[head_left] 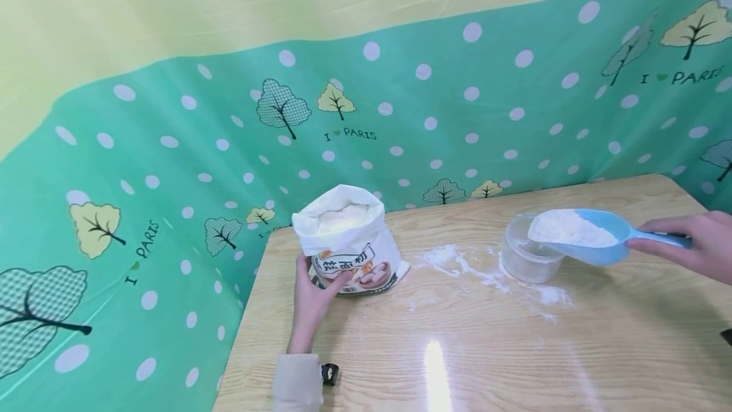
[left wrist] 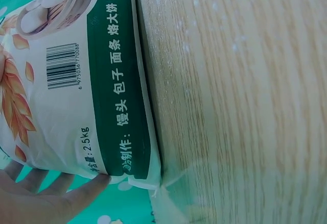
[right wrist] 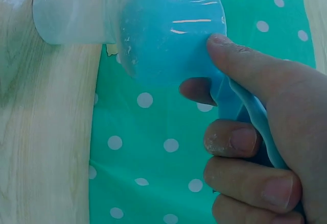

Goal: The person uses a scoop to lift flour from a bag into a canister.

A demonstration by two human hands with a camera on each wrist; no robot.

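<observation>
A white bag of flour (head_left: 343,234) stands open-topped at the back left of the table, with flour visible inside its folded rim. My left hand (head_left: 314,291) grips its lower left side, thumb on the printed front. In the left wrist view, fingers (left wrist: 66,188) lie against the bag's side (left wrist: 61,106). With its fingers curled round the handle, my right hand (head_left: 694,240) holds a light blue scoop (head_left: 614,253) heaped with white flour (head_left: 572,229). The scoop's front is over a clear round container (head_left: 528,262); how much the container holds is hard to see.
Spilled flour (head_left: 446,256) is scattered on the wooden table (head_left: 389,348) between bag and container, with another patch (head_left: 553,295) in front of the container. A green dotted curtain (head_left: 400,126) hangs behind the table and along its left side.
</observation>
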